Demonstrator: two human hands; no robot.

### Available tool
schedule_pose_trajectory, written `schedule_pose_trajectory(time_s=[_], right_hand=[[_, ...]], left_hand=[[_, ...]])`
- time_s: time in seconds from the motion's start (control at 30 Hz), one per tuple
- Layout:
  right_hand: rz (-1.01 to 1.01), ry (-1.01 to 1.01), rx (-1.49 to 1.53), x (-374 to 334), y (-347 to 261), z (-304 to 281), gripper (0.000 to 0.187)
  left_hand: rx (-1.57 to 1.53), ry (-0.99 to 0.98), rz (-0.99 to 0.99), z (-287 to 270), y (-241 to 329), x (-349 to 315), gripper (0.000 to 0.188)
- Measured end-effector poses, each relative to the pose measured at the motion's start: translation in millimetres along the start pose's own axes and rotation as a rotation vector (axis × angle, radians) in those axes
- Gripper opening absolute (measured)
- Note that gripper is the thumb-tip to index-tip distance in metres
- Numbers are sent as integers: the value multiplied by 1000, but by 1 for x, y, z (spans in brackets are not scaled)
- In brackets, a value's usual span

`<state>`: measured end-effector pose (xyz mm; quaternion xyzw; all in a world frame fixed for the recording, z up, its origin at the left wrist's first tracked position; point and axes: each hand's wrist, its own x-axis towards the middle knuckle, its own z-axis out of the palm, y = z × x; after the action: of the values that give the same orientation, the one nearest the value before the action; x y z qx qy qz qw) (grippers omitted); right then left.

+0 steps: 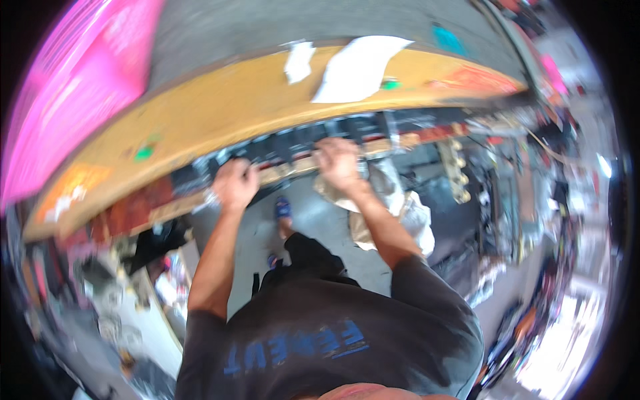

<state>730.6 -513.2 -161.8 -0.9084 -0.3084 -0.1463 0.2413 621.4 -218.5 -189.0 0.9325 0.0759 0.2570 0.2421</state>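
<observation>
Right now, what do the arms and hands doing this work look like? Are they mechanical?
No, they're a person's. The left hand and right hand are ungloved, and the forearms are bare. The dark grey shirt has short sleeves and blue lettering across its front. Blur hides finer hand details.

Left grip (235, 183), right grip (338, 161) at wooden rail (273, 174), white sheet (359, 70) on yellow tabletop (220, 103)

Table (220, 100) was mostly open left of the white scrap (299, 62); scrap plus larger sheet (360, 70) blocked the middle. Gap over wooden rail (287, 171) between left hand (235, 185) and right hand (338, 160) was free. Pale sacks (417, 221) crowded below right hand.
</observation>
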Motion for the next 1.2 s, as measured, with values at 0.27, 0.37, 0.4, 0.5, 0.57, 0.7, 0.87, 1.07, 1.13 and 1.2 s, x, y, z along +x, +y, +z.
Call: schedule_pose_trajectory(time_s=[0.27, 0.37, 0.4, 0.5, 0.57, 0.7, 0.87, 1.07, 1.13, 1.2], right_hand=[[194, 8, 91, 3, -14, 5, 18], [185, 39, 113, -10, -13, 17, 19], [194, 36, 105, -15, -10, 20, 19], [200, 51, 106, -39, -10, 16, 19], [199, 29, 107, -55, -19, 2, 19], [357, -49, 194, -82, -39, -31, 21], [271, -33, 255, -73, -67, -46, 32], [268, -244, 88, 25, -102, 13, 77], [173, -399, -59, 77, -105, 55, 86], [188, -384, -221, 95, -111, 79, 88]], left_hand=[[41, -107, -28, -10, -6, -6, 24], [32, -106, -46, -7, -9, -16, 25], [22, -127, -91, -5, -9, -21, 25], [-15, -152, -135, -5, 0, -42, 25], [-16, -126, -80, -16, 13, -58, 26], [-246, -136, -100, -51, 47, -92, 14], [-391, -122, -230, -91, 75, -107, 9], [-458, -184, 146, -37, 72, -50, 10], [-383, -153, 200, -4, 45, -14, 8], [-413, -186, 239, 17, 35, -3, 11]])
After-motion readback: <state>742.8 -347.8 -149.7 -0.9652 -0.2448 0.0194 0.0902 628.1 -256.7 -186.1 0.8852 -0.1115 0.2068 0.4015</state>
